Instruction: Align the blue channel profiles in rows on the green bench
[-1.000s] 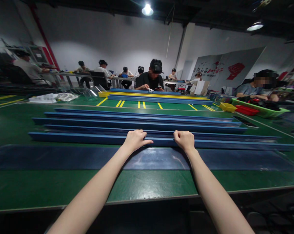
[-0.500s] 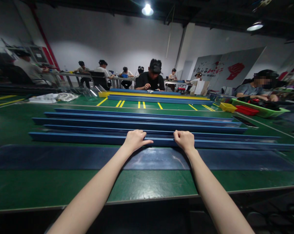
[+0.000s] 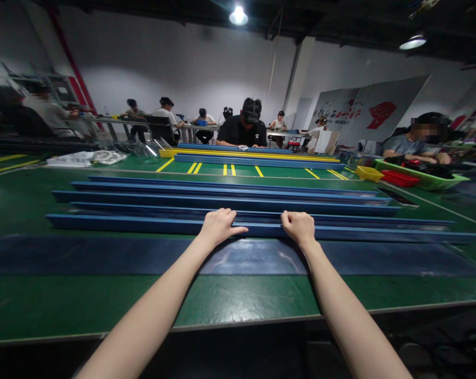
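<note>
A long blue U-shaped channel (image 3: 123, 223) lies across the green table in front of me. My left hand (image 3: 218, 226) is closed over its near wall, with the fingers curled inside and the thumb pointing right along the front. To the right, my right hand (image 3: 300, 227) grips the same wall, its fingertips hidden behind the edge. Just beyond it lie more blue channels (image 3: 222, 201), side by side. Under my wrists, a flat, glossy dark-blue strip (image 3: 103, 258) runs along the table.
The green table's (image 3: 241, 302) front edge is close to me. Farther back are a yellow bar (image 3: 253, 154), a clear plastic bag (image 3: 107, 156), a yellow bin (image 3: 368, 173), a red bin (image 3: 399, 179) and a green basket (image 3: 438, 182). A co-worker (image 3: 240, 134) sits opposite; another (image 3: 411, 142) sits at right.
Both my hands and the channels stay in place. The co-worker opposite has lowered a raised hand behind the far bars.
</note>
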Demonstrator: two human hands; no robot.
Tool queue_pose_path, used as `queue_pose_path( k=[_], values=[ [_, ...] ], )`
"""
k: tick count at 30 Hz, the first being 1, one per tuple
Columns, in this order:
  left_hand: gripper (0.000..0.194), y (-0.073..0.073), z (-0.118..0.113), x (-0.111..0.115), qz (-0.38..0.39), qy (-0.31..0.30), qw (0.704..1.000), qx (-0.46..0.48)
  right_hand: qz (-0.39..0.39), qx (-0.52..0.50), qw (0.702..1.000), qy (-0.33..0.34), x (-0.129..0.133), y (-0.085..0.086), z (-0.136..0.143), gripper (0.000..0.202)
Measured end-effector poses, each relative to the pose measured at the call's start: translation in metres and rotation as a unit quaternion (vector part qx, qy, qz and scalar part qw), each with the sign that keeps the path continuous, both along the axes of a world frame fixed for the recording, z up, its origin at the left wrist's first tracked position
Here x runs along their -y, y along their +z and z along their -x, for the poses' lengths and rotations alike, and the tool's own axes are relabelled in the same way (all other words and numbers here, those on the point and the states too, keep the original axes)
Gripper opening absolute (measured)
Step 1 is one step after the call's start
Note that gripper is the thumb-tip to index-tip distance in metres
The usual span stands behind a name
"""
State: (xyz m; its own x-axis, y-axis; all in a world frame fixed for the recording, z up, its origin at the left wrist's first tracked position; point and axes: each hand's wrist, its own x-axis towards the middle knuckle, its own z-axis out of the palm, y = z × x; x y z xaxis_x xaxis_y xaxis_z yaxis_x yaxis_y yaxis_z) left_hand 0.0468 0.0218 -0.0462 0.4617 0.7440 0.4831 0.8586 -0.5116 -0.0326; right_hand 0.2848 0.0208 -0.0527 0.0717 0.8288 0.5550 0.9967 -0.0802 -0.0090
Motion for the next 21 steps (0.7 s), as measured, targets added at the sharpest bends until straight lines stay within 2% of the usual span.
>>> queue_pose_path(
  k=[16,21],
  values=[
    [0.051,0.0026,-0.0018,0.0015,0.031,0.027,0.999,-0.005,0.007,0.003,1.000,-0.002,0.0005,0.0005,0.0002,0.043],
    [0.060,0.0043,-0.0010,0.0016,0.056,0.066,0.996,-0.002,0.006,0.002,1.000,0.001,0.0002,0.0006,0.0001,0.044]
  ],
)
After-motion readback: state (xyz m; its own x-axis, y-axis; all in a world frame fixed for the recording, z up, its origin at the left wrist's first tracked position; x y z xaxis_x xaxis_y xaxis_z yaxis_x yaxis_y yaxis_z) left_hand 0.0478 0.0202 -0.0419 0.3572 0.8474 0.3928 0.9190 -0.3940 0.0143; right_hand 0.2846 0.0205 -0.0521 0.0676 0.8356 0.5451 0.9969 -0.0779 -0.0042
